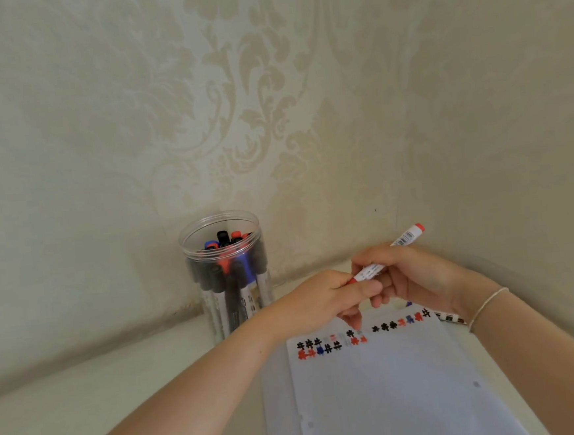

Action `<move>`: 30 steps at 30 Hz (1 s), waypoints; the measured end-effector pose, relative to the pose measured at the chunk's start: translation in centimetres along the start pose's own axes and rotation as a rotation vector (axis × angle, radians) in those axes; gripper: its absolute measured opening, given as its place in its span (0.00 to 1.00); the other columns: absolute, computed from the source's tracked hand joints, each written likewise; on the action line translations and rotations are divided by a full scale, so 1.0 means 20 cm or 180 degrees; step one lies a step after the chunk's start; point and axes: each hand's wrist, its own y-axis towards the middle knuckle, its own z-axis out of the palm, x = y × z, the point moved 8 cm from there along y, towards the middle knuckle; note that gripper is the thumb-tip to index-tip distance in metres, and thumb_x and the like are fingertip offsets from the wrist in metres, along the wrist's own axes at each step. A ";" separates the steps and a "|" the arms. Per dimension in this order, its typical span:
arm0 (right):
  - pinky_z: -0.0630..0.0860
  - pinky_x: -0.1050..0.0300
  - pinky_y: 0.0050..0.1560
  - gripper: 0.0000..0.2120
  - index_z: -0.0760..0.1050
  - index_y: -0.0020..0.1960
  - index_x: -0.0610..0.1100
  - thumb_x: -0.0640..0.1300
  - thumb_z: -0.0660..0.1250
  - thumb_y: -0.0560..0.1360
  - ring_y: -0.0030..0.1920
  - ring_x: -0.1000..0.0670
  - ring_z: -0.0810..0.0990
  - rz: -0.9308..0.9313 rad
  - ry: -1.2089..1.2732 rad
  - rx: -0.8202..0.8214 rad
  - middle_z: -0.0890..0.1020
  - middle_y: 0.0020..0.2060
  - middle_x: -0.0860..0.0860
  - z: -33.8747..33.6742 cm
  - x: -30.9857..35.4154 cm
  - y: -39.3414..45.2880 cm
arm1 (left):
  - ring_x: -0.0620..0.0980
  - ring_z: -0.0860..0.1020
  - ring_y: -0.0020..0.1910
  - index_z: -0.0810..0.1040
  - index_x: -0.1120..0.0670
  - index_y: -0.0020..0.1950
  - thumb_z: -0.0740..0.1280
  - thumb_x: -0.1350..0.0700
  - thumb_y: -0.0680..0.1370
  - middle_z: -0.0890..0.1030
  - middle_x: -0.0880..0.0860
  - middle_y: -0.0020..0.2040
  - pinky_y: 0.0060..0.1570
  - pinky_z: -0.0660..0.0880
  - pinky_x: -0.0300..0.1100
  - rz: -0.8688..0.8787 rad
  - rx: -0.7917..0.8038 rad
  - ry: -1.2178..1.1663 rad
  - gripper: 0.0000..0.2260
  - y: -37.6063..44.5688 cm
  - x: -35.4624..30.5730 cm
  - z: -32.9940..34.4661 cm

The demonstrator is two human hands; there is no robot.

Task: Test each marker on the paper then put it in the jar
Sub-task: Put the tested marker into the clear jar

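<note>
Your right hand (410,276) pinches the red marker (386,256) over the far edge of the paper (395,387); your left hand (323,300) curls around its capped end. The jar (226,273), far left, looks nearly full, with 2 rows of test marks drawn, so I judge little remains.

This looks like a room in a home. Cream wallpaper (234,84) with a large damask leaf pattern covers two walls meeting in a corner, and a pale tabletop (87,404) is pushed into it. At the tabletop's far edge stand a clear jar (226,273) of markers and some paper (396,397).
</note>
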 end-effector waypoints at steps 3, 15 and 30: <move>0.72 0.62 0.26 0.11 0.76 0.37 0.35 0.41 0.62 0.74 0.25 0.49 0.76 -0.0063 0.0096 0.0021 0.77 0.27 0.44 -0.01 0.01 0.00 | 0.45 0.71 0.29 0.77 0.53 0.41 0.59 0.52 0.82 0.63 0.43 0.24 0.41 0.75 0.36 -0.0121 0.0206 -0.0606 0.13 0.01 0.00 0.02; 0.74 0.62 0.26 0.12 0.78 0.37 0.37 0.42 0.64 0.76 0.27 0.51 0.76 -0.0178 0.0980 -0.1193 0.81 0.32 0.43 -0.35 -0.06 -0.09 | 0.40 0.71 0.29 0.64 0.53 0.38 0.71 0.50 0.75 0.71 0.44 0.31 0.33 0.69 0.32 -0.0249 -0.0257 0.0505 0.17 -0.02 0.15 0.00; 0.63 0.58 0.29 0.08 0.67 0.31 0.33 0.35 0.64 0.64 0.26 0.47 0.67 -0.0153 -0.0523 -0.2642 0.75 0.31 0.30 -0.21 -0.39 -0.08 | 0.39 0.74 0.53 0.69 0.47 0.54 0.74 0.50 0.67 0.75 0.39 0.54 0.51 0.73 0.40 -0.0048 -0.0631 0.0813 0.20 -0.02 0.35 0.09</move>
